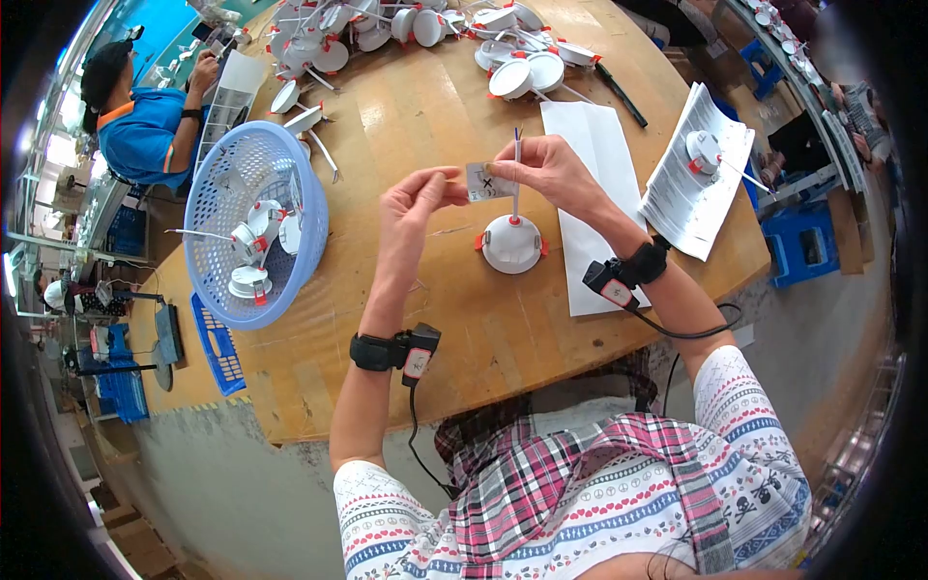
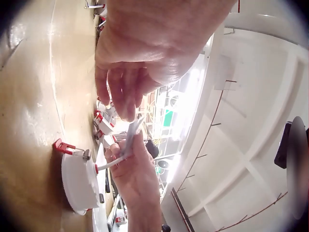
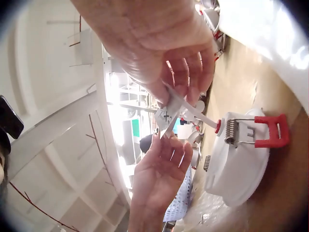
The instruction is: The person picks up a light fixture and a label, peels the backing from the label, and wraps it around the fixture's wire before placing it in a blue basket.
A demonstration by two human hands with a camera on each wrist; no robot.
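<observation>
A round white downlight [image 1: 511, 245] with red-tipped spring clips lies on the table, its white cable [image 1: 516, 193] rising from the red grommet. My right hand [image 1: 556, 174] pinches a small silver-grey printed label [image 1: 488, 182] against the upper part of this cable, where bare wire ends stick out above the fingers. From the other side, my left hand [image 1: 416, 203] pinches the label's left edge between thumb and fingertips. In the right wrist view, the label [image 3: 166, 116] spans from the right fingers down to the left hand [image 3: 161, 166], beside the cable.
Left of my hands stands a blue plastic basket [image 1: 314, 242] holding several downlights. More downlights [image 1: 329, 53] pile up at the back. White paper [image 1: 590, 232], a dark pen [image 1: 621, 95] and printed sheets [image 1: 691, 208] bearing one downlight lie rightward. Another person [image 1: 145, 121] sits at far left.
</observation>
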